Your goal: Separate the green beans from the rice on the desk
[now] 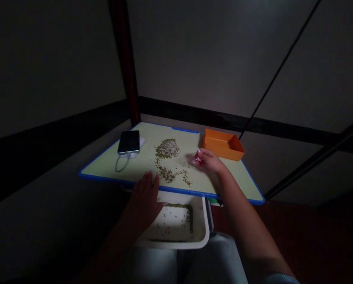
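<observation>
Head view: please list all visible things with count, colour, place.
tabletop: one, pale yellow, blue-edged, centre
grains: many, greenish and whitish, heap and scatter on tabletop
small item: one, red-white, right of grains
box: one, orange, tabletop's right
tub: one, whitish, below tabletop, grains inside
device: one, black, tabletop's left
block: one, white, under device
cable: one, pale, at device
unclear piece: one, green, under tabletop
post: one, dark red, behind left
walls: two, grey, left and behind
floor: one, dark red, right
left hand: one, at tabletop edge
right hand: one, pinching small item
trouser legs: two, grey, below tub
sleeve: one, greyish, lower right
</observation>
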`<state>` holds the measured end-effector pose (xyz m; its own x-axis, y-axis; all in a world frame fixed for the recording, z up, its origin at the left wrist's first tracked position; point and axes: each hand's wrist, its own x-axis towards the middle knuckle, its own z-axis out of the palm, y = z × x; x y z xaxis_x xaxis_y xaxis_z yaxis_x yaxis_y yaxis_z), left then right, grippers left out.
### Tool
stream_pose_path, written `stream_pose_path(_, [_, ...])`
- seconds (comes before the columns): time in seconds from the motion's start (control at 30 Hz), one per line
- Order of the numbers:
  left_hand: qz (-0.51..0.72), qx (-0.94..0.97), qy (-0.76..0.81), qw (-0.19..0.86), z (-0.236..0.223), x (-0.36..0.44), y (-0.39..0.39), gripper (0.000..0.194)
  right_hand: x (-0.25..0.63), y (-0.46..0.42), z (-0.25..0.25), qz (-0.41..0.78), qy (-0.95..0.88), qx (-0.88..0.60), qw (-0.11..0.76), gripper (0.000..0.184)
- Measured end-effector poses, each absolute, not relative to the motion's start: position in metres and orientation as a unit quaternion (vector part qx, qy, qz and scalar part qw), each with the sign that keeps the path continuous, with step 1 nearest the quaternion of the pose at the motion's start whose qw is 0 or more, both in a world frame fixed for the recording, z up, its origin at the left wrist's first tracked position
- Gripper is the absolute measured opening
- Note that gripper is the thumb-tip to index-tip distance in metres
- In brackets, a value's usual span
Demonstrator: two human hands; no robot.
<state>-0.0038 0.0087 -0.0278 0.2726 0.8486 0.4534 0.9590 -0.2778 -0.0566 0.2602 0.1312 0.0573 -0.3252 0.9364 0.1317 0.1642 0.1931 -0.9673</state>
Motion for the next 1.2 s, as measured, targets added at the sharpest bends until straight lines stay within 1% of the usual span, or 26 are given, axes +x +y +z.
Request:
stream_pose_path(0.03, [-0.172,-0.779,-0.583,0.156,-0.028,-0.002,0.008,0.083,0.256,0.134,0.06,0.453,-0.664,-0.425,0.417,0.058])
stream_pose_path(0.1, [-0.181,-0.778,-0.584,0.142,-0.026,0.001,0.006,0.084,0.243,0.14,0.068,0.404,-0.705,-0.428,0.395,0.057])
stream_pose_path(0.2, [-0.196,-0.777,-0.584,0.132,-0.021,0.003,0.002,0.083,0.214,0.148,0.085,0.338,-0.777,-0.41,0.337,0.053])
stream_pose_path(0.27, [-0.206,-0.775,-0.584,0.124,-0.018,0.004,-0.001,0.084,0.19,0.155,0.094,0.324,-0.813,-0.374,0.307,0.048])
stream_pose_path(0.37, [-0.212,-0.777,-0.584,0.104,-0.017,0.006,-0.004,0.091,0.148,0.168,0.1,0.348,-0.828,-0.344,0.274,0.046])
stream_pose_path(0.47, [-0.203,-0.775,-0.591,0.094,-0.021,0.009,-0.003,0.09,0.109,0.183,0.098,0.429,-0.801,-0.361,0.21,0.054])
stream_pose_path(0.5, [-0.197,-0.772,-0.597,0.092,-0.022,0.01,-0.003,0.088,0.096,0.188,0.097,0.445,-0.795,-0.358,0.207,0.054])
stream_pose_path(0.6, [-0.178,-0.772,-0.605,0.078,-0.026,0.013,-0.001,0.089,0.065,0.201,0.09,0.455,-0.782,-0.344,0.25,0.046])
stream_pose_path(0.77, [-0.178,-0.779,-0.6,0.048,-0.024,0.012,-0.001,0.092,0.046,0.207,0.084,0.455,-0.752,-0.39,0.274,0.045])
stream_pose_path(0.83, [-0.182,-0.783,-0.594,0.035,-0.022,0.011,-0.002,0.092,0.052,0.204,0.084,0.45,-0.745,-0.387,0.304,0.044])
stream_pose_path(0.93, [-0.188,-0.786,-0.588,0.028,-0.022,0.008,-0.002,0.09,0.076,0.193,0.083,0.431,-0.724,-0.363,0.399,0.047])
stream_pose_path(1.07, [-0.198,-0.791,-0.578,0.041,-0.023,0.005,-0.001,0.089,0.128,0.166,0.076,0.39,-0.702,-0.388,0.453,0.054])
stream_pose_path(1.17, [-0.205,-0.796,-0.567,0.053,-0.022,0.002,0.0,0.088,0.177,0.138,0.067,0.313,-0.688,-0.43,0.493,0.05])
stream_pose_path(1.2, [-0.208,-0.798,-0.563,0.058,-0.022,0.001,0.0,0.087,0.192,0.128,0.063,0.305,-0.675,-0.444,0.504,0.048])
